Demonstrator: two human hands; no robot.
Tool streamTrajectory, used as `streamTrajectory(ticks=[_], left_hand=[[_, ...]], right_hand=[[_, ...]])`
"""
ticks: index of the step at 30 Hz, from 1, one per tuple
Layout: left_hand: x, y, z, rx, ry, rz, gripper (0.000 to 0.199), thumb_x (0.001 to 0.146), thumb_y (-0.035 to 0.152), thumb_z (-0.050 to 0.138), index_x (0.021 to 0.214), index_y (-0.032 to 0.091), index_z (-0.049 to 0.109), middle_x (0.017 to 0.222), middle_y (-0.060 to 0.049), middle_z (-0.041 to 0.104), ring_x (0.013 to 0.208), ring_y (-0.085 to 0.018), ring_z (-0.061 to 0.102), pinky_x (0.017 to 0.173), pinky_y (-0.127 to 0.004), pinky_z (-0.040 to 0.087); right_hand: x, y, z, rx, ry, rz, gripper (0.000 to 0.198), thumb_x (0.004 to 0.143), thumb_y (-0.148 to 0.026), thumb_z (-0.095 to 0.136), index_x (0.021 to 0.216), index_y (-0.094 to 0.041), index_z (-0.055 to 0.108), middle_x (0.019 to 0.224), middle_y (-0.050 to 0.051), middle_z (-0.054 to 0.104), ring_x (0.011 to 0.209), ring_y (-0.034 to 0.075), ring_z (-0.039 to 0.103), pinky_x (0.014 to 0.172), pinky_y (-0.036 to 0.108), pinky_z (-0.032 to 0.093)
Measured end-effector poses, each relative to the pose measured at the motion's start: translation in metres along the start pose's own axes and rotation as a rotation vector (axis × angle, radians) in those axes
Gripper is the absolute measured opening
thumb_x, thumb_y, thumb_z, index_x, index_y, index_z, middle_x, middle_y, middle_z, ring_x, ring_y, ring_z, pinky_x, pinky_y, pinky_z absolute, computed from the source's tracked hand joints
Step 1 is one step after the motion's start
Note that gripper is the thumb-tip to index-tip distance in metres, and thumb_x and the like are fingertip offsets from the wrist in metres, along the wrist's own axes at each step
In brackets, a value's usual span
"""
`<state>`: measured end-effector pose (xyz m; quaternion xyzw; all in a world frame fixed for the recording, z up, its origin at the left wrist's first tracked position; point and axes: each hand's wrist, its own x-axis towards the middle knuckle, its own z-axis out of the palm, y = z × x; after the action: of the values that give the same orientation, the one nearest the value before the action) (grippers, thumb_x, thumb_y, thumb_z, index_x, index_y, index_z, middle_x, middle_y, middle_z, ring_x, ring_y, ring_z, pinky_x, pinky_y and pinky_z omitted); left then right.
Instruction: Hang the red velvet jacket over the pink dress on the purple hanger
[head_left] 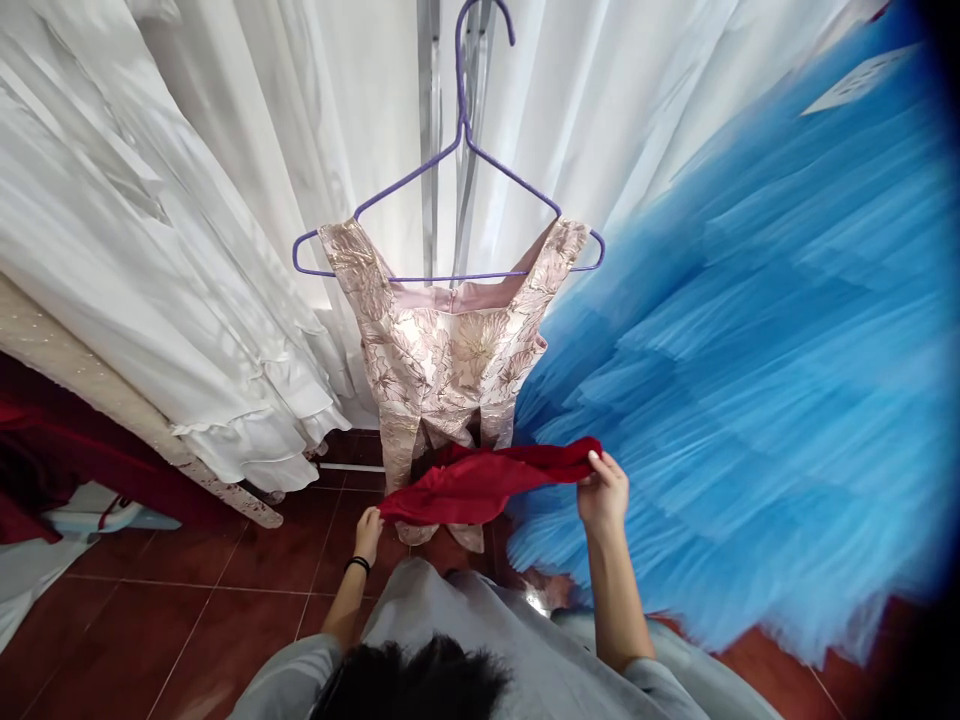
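A red cloth [472,488] is stretched sideways in front of the lower part of a hanging dress. One end of it is pinched in my left hand [367,535], which has dark bands at the wrist. Higher up, my right hand [604,490] grips the other end, thumb on top. Behind the cloth, the pale pink dress [465,350] with a gold floral pattern hangs by its wide straps from a purple hanger [514,175]. Part of the dress's skirt is hidden by the cloth.
White curtains and garments [187,230] hang at the back and left. On the right, a large blue tulle skirt [742,380] spreads close to my right arm. Red floor tiles [195,620] lie below. Dark red fabric [112,450] hangs at the far left beside a sparkly beige panel [90,370].
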<state>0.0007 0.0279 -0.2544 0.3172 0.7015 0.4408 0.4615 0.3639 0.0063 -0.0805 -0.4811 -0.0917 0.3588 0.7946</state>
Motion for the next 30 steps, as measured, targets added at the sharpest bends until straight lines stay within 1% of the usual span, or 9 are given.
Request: streamTrajectory(ticks=[5,7,10,12,14,19,23,27,30], left_hand=[[0.017,0.062,-0.028,0.077,-0.092,0.297,0.041,0.081,0.059,0.056,0.073,0.019,0.052,0.073,-0.001,0.052,0.080,-0.019,0.053,0.081,-0.032,0.046],[0.010,0.093,-0.033,0.095,-0.132,0.395,0.040,0.082,0.059,0.052,0.077,0.020,0.052,0.077,-0.002,0.053,0.082,-0.020,0.051,0.084,-0.031,0.045],[-0.019,0.142,-0.032,0.103,-0.207,0.533,0.039,0.088,0.059,0.045,0.085,0.021,0.052,0.082,-0.002,0.053,0.083,-0.019,0.051,0.082,-0.028,0.045],[-0.046,0.173,-0.028,0.100,-0.309,0.629,0.038,0.092,0.057,0.043,0.086,0.020,0.052,0.081,-0.002,0.052,0.081,-0.018,0.050,0.079,-0.027,0.045],[-0.073,0.201,-0.024,0.119,-0.455,0.699,0.038,0.093,0.056,0.043,0.084,0.020,0.052,0.077,-0.001,0.050,0.075,-0.017,0.048,0.074,-0.027,0.044],[-0.115,0.250,-0.033,0.183,-0.629,0.780,0.036,0.095,0.050,0.045,0.079,0.019,0.050,0.071,0.002,0.044,0.068,-0.014,0.043,0.067,-0.025,0.040],[-0.114,0.262,-0.065,0.276,-0.622,0.699,0.029,0.089,0.046,0.058,0.083,0.019,0.055,0.072,0.002,0.053,0.066,-0.013,0.047,0.063,-0.024,0.040],[-0.097,0.239,-0.089,0.515,-0.801,0.597,0.036,0.072,0.042,0.078,0.095,0.017,0.066,0.090,-0.002,0.071,0.080,-0.021,0.062,0.073,-0.029,0.049],[-0.082,0.216,-0.100,0.556,-0.710,0.526,0.033,0.079,0.042,0.071,0.098,0.016,0.070,0.101,-0.006,0.075,0.089,-0.025,0.066,0.079,-0.033,0.051]], right_hand=[[0.009,-0.062,-0.016,0.142,0.155,-0.340,0.033,0.050,-0.019,0.078,0.056,-0.018,0.046,0.051,-0.010,0.039,0.042,0.002,0.030,0.038,0.014,0.028],[0.006,-0.078,-0.015,0.180,0.319,-0.442,0.025,0.055,-0.017,0.072,0.058,-0.021,0.047,0.058,-0.006,0.046,0.048,0.005,0.042,0.045,0.018,0.043],[-0.020,-0.078,0.007,-0.009,0.498,-0.637,0.049,0.058,-0.015,0.074,0.104,-0.025,0.062,0.122,0.010,0.064,0.114,0.020,0.063,0.100,0.037,0.053],[-0.047,-0.059,0.033,-0.323,0.278,-0.757,0.089,0.065,-0.025,0.079,0.144,-0.027,0.039,0.158,0.013,0.034,0.149,0.023,0.034,0.122,0.046,0.031],[-0.071,-0.032,0.063,-0.639,-0.230,-0.767,0.099,0.072,-0.043,0.077,0.154,-0.025,0.025,0.163,0.015,0.024,0.155,0.029,0.019,0.125,0.055,0.021],[-0.097,0.017,0.124,-0.777,-1.534,-0.288,0.069,0.079,-0.055,0.071,0.134,-0.016,0.058,0.129,0.015,0.064,0.124,0.028,0.058,0.108,0.043,0.046],[-0.107,0.007,0.155,-0.681,-1.619,-0.179,0.038,0.089,-0.047,0.060,0.086,-0.011,0.072,0.077,0.005,0.070,0.070,0.016,0.062,0.068,0.027,0.050],[-0.117,-0.018,0.184,-0.560,-1.526,-0.372,0.025,0.090,-0.029,0.053,0.091,-0.015,0.075,0.088,0.006,0.074,0.083,0.017,0.068,0.080,0.028,0.051],[-0.114,-0.022,0.202,-0.541,-1.427,-0.464,0.024,0.085,-0.025,0.053,0.090,-0.017,0.075,0.088,0.004,0.075,0.087,0.018,0.070,0.084,0.030,0.052]])
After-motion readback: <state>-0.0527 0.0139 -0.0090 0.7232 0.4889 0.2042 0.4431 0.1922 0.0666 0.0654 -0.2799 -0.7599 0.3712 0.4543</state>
